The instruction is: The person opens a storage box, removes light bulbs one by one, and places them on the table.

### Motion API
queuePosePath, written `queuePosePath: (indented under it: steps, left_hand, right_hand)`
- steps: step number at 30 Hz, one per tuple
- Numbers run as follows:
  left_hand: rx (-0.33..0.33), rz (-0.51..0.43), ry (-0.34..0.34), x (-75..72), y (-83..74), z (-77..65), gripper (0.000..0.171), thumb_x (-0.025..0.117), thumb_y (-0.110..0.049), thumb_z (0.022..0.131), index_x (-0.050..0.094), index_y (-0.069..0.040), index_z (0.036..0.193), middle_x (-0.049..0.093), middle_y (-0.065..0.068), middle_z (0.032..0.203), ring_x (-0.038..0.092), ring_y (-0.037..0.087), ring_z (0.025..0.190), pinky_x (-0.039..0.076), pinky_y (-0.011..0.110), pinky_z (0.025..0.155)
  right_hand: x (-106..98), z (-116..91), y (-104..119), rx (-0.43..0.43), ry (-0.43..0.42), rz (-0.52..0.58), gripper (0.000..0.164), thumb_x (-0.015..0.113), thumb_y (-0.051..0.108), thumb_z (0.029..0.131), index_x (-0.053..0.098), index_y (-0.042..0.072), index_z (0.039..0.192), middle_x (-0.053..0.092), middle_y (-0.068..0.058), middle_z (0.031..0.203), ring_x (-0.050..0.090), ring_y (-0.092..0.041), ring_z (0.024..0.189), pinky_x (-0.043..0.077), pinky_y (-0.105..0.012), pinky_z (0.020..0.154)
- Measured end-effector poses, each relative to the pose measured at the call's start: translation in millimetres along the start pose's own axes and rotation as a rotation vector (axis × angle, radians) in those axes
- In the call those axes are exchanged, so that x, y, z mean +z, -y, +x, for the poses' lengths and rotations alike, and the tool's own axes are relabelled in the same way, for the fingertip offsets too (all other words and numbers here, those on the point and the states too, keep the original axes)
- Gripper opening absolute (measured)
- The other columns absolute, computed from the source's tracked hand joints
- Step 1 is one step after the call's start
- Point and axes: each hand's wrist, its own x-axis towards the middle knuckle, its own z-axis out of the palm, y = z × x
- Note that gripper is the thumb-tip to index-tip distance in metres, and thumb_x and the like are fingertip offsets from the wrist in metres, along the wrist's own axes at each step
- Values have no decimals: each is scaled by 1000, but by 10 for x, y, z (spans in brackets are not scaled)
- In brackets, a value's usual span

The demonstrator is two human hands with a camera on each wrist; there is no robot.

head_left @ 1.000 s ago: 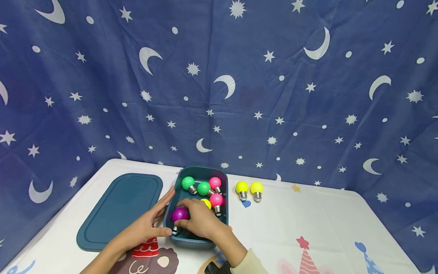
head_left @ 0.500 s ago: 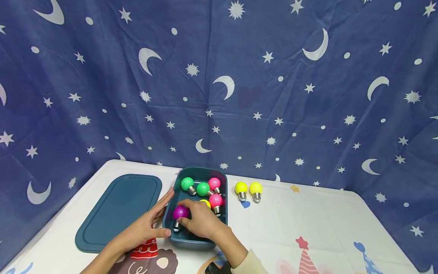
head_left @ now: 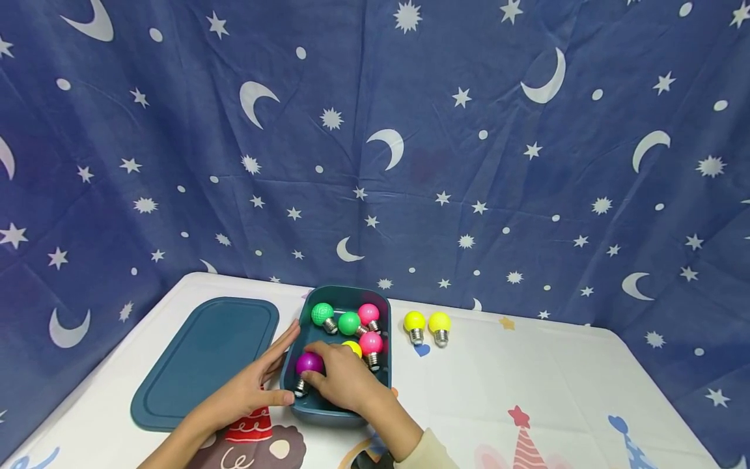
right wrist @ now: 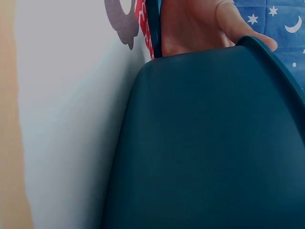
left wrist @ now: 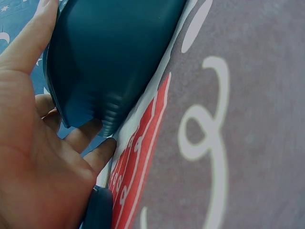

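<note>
In the head view, my right hand (head_left: pixel 346 374) reaches into a dark teal box (head_left: pixel 334 418) and pinches a purple light bulb (head_left: pixel 308 362), its metal screw base (head_left: pixel 301 388) pointing toward me near the left wall. My left hand (head_left: pixel 246 387) lies along the outside of that wall, fingers straight and thumb at the rim. Around the right hand in the box are two green bulbs (head_left: pixel 349 323), pink bulbs (head_left: pixel 370 342) and a yellow bulb (head_left: pixel 353 348), partly covered. The left wrist view has the left palm (left wrist: pixel 43 162) beside the box (left wrist: pixel 109 57). Only the outer box wall (right wrist: pixel 205 133) fills the right wrist view; the right hand is hidden there.
A flat teal lid (head_left: pixel 205 358) lies left of the box, behind the left forearm. Two yellow bulbs (head_left: pixel 439 322) stand to the right of the box on the white printed tablecloth (head_left: pixel 562 384). Behind the table hangs a blue curtain (head_left: pixel 469 163) with moons and stars.
Between my right fingers the purple bulb has turned slightly, and its base has shifted a little. Both hands and the other bulbs stay nearly in place.
</note>
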Motion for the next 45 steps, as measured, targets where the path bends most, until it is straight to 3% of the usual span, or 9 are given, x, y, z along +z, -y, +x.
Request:
queuePosePath:
  steps: [7, 11, 14, 16, 23, 26, 33, 39, 45]
  left_hand:
    - [23, -13, 7, 2, -5, -1, 90, 67, -3, 77, 11, -24, 144, 0, 1, 149, 13, 35, 130, 28, 22, 97]
    - [-5, 0, 2, -4, -16, -1, 90, 67, -2, 77, 11, -26, 144, 0, 0, 149, 18, 37, 129, 31, 40, 97]
    - [-44, -2, -6, -2, -17, 3, 89, 67, -4, 78, 11, -27, 144, 1, -3, 149, 19, 33, 129, 28, 48, 96]
    - [-55, 4, -8, -2, -15, 10, 89, 67, -6, 78, 11, -25, 144, 2, -3, 149, 19, 32, 130, 29, 47, 96]
    - [-18, 25, 9, -8, -3, 27, 89, 67, -9, 79, 8, -21, 145, 1, -1, 149, 18, 35, 129, 29, 50, 93]
    - [-29, 16, 7, -6, 1, 22, 89, 67, -9, 79, 9, -24, 144, 1, -4, 149, 18, 33, 130, 31, 44, 95]
    - [-18, -1, 0, -6, 24, 9, 91, 67, -5, 78, 10, -27, 144, 0, -4, 149, 17, 32, 130, 28, 16, 94]
    - [4, -12, 3, -10, 35, 10, 92, 68, -3, 77, 10, -25, 144, -1, -1, 149, 16, 33, 130, 27, 17, 94]
    - [-28, -39, -8, 8, 18, 7, 91, 68, -3, 76, 11, -26, 144, 0, -2, 149, 14, 30, 131, 27, 18, 96]
  right_hand:
    - [-71, -28, 21, 3, 9, 82, 39, 63, 30, 83, 56, 17, 119, 58, 5, 108, 53, -9, 96, 46, -23, 77]
    - [-140, -39, 25, 18, -6, 135, 40, 63, 31, 83, 55, 25, 121, 55, 5, 106, 49, -9, 95, 47, -22, 72]
    - [-194, -44, 8, 20, -34, 170, 41, 63, 31, 82, 53, 30, 122, 52, 5, 105, 47, -8, 92, 46, -21, 69]
    - [-237, -45, -9, 17, -61, 209, 43, 64, 28, 82, 52, 30, 124, 50, 5, 106, 48, -7, 89, 46, -19, 67]
    - [-450, -71, -93, -16, -173, 327, 49, 66, 20, 80, 51, 25, 127, 51, 3, 107, 52, -7, 80, 47, -17, 63]
    - [-534, -96, -151, -5, -198, 348, 50, 67, 19, 80, 51, 24, 127, 52, 2, 106, 53, -9, 77, 48, -19, 62]
    - [-663, -121, -294, 90, -212, 371, 49, 65, 17, 81, 50, 24, 127, 50, 1, 104, 52, -15, 79, 49, -20, 61]
    - [-750, -156, -400, 127, -232, 413, 45, 64, 19, 81, 51, 21, 123, 53, 2, 99, 53, -20, 76, 49, -23, 58]
    - [-868, -234, -477, 148, -276, 468, 41, 61, 20, 83, 52, 26, 123, 55, 3, 103, 55, -18, 68, 49, -30, 54]
